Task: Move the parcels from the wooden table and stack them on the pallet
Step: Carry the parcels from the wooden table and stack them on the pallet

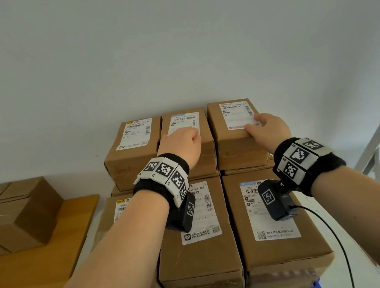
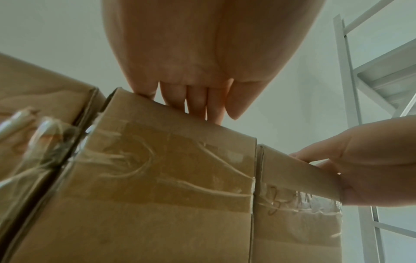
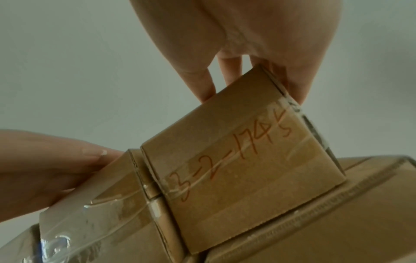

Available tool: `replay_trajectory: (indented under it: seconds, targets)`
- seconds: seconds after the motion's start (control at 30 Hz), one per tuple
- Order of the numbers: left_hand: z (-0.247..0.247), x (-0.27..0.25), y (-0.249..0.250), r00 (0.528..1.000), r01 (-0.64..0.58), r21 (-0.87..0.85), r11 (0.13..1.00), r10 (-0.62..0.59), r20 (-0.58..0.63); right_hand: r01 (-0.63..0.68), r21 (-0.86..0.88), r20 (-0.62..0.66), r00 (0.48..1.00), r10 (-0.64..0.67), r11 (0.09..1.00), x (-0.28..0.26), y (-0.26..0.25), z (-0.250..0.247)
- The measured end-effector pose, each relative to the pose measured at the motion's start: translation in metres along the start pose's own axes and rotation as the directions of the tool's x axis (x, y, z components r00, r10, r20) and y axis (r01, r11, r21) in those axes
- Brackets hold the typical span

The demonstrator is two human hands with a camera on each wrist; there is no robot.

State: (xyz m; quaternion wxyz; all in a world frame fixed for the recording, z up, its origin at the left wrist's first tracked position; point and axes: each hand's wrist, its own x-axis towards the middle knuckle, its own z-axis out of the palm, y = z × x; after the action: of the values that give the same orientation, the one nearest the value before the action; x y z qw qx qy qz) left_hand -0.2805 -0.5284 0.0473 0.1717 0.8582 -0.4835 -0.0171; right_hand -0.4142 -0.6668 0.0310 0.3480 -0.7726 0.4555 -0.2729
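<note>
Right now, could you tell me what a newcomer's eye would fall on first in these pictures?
First, two bare hands on the top row of stacked parcels against the wall: the left hand rests on the middle parcel, the right hand on the right parcel. Next, the red handwriting on that parcel's taped end. More boxes wait on the wooden table, far left.
</note>
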Motion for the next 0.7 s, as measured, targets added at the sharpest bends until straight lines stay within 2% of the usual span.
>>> replay_trajectory:
  seconds: [0.27,0.47,0.7]
  targets:
    - [0.002,-0.001,0.006,0.997,0.019,-0.107,0.994,-0.027,-0.071,0.121,-0.045,-0.022,0.992,-0.122,0.992,-0.009,-0.009,-0.004]
    - [-0.001,-0.011,0.016,0.995,0.028,-0.147,0.989,-0.042,-0.091,0.205,-0.067,0.052,0.978,-0.202,0.976,-0.019,-0.01,0.002]
    - [-0.001,-0.024,0.024,0.99,0.054,-0.194,0.979,-0.077,-0.114,0.249,0.034,0.068,0.966,-0.251,0.968,-0.031,-0.013,-0.004]
